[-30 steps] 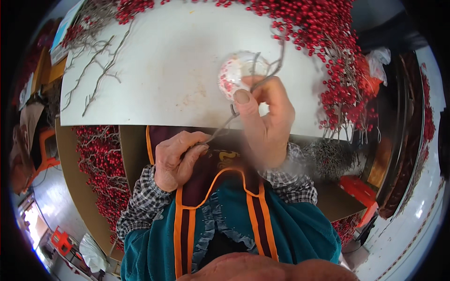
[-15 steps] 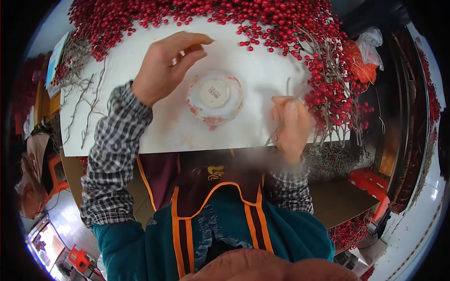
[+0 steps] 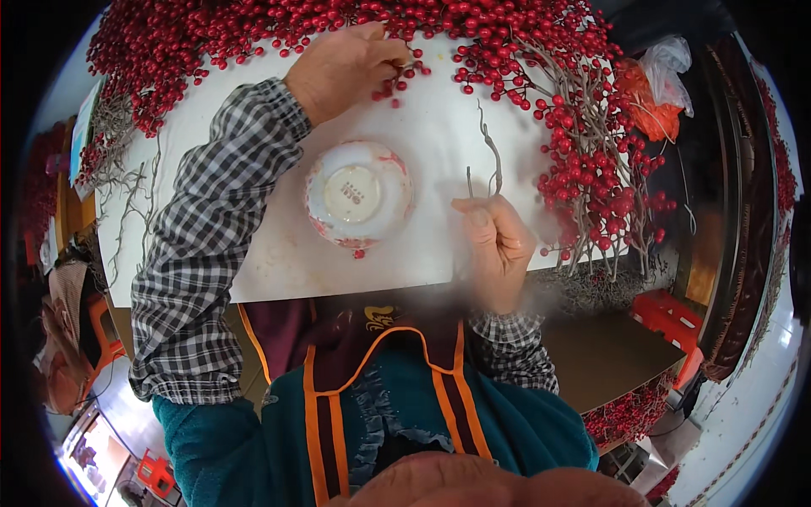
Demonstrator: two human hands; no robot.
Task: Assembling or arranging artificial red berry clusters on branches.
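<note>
At the far edge of the white tabletop, my left hand (image 3: 345,72) has its fingers pinched together at the near fringe of the red berries. A small sprig of red berries (image 3: 397,86) hangs by those fingertips. My right hand (image 3: 500,252) is closed round a bare brown twig (image 3: 490,139), thumb pressed against the bent fingers. The twig stands up from the grip, and a shorter stem shows beside it. Between the hands a white bowl with a red floral pattern (image 3: 359,194) sits upside down on the table, its foot ring facing up.
A thick bank of red berry branches (image 3: 236,29) lines the far edge. More berry stems (image 3: 591,169) lie along the right side. Bare twigs (image 3: 139,198) rest at the left. An orange bag and a clear plastic bag (image 3: 667,76) are beyond the right edge.
My left hand has moved forward from above the bowl into the berries, and its fingers have closed. My right hand has shifted slightly left, its twig now upright. The bowl appears lower left in view.
</note>
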